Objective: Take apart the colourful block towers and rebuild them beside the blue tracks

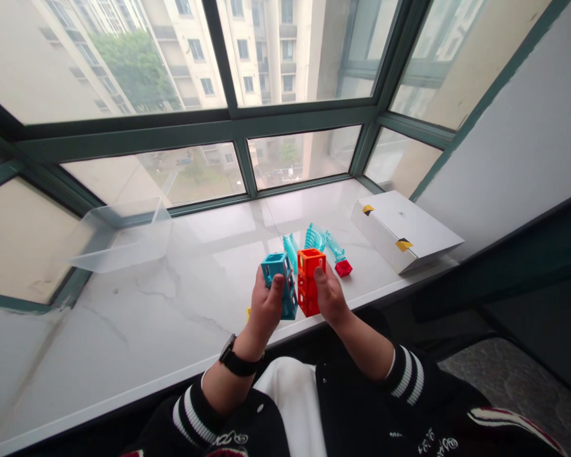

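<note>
My left hand (265, 299) is closed around a blue block tower (288, 298), an upright column with square openings in its sides and an open top. Close beside it, my right hand (332, 293) grips an orange-red block tower (308, 285) of similar build, its thumb on the near right side. Both towers are held upright above the sill's front edge. Just beyond them lie clear teal track pieces (316, 237), one of them curved, and a red block (343, 268). A bit of a yellow piece (248, 313) shows beside my left wrist, mostly hidden.
A clear plastic bin (124, 238) stands at the left on the white marble-like sill (195, 266). On the right lies a white box (406, 225) with yellow-and-black tabs. Green-framed windows (304, 117) rise behind the sill.
</note>
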`<act>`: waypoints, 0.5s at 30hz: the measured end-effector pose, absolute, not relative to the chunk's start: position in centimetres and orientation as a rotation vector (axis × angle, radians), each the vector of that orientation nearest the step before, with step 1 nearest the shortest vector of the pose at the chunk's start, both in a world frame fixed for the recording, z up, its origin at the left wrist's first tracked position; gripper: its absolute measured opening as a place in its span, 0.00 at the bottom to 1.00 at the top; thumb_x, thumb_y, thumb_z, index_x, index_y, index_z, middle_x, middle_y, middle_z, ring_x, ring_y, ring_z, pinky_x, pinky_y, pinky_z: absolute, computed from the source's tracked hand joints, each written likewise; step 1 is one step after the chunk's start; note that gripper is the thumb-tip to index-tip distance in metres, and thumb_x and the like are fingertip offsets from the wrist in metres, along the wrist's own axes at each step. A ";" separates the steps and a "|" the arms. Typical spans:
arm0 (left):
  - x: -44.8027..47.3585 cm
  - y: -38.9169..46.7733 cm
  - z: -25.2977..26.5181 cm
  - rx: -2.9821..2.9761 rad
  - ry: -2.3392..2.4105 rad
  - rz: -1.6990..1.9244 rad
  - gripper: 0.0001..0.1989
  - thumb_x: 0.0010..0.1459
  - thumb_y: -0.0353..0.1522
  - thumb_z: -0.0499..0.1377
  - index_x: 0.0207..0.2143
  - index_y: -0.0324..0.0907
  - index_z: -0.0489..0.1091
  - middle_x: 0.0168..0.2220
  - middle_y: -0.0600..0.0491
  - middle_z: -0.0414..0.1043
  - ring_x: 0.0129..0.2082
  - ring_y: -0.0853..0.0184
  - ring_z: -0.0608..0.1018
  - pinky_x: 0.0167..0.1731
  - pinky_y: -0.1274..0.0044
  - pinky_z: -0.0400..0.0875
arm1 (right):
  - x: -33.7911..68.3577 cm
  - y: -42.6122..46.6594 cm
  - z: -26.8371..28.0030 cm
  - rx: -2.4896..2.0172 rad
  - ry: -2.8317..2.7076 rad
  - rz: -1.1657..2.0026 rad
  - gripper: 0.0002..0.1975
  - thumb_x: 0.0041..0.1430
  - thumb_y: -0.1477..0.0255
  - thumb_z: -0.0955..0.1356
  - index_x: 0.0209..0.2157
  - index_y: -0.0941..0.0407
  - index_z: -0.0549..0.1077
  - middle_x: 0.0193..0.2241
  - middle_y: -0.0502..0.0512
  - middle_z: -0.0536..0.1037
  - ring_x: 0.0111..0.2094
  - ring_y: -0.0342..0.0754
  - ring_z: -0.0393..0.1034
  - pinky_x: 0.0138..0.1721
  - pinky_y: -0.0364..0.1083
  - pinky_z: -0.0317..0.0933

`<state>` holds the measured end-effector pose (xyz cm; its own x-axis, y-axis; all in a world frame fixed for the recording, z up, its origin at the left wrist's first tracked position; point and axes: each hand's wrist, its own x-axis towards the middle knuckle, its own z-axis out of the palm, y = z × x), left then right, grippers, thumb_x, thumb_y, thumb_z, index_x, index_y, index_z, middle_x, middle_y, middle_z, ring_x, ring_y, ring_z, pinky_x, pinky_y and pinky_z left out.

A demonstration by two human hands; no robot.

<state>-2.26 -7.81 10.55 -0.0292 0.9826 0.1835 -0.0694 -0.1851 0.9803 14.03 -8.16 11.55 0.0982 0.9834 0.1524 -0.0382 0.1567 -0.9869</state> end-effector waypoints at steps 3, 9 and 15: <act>-3.1 -7.7 11.0 1.005 0.999 1.387 0.31 0.64 0.60 0.60 0.53 0.45 0.67 0.44 0.46 0.80 0.31 0.64 0.82 0.29 0.72 0.80 | 16.4 -7.4 11.2 -1.132 -1.075 1.117 0.33 0.70 0.42 0.61 0.60 0.53 0.71 0.40 0.59 0.83 0.39 0.58 0.81 0.38 0.54 0.78; -6.0 -7.9 11.3 0.902 1.057 1.510 0.32 0.61 0.59 0.63 0.53 0.45 0.68 0.45 0.46 0.80 0.34 0.63 0.84 0.32 0.71 0.82 | 23.4 -5.9 8.4 -1.399 -0.993 0.850 0.38 0.69 0.39 0.55 0.64 0.53 0.65 0.45 0.59 0.81 0.44 0.59 0.81 0.41 0.54 0.78; -6.7 -7.9 11.2 0.814 1.126 1.536 0.34 0.60 0.60 0.63 0.53 0.43 0.69 0.45 0.46 0.80 0.34 0.64 0.84 0.29 0.74 0.81 | 25.7 -6.2 3.6 -1.626 -0.971 0.657 0.36 0.63 0.39 0.64 0.56 0.55 0.69 0.47 0.64 0.83 0.46 0.62 0.80 0.44 0.56 0.75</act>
<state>-6.69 -7.94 11.24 -0.2512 0.9668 -0.0457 -0.3347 -0.0424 0.9414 25.67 -6.16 3.56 0.5143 0.8554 0.0623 0.2609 -0.0868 -0.9615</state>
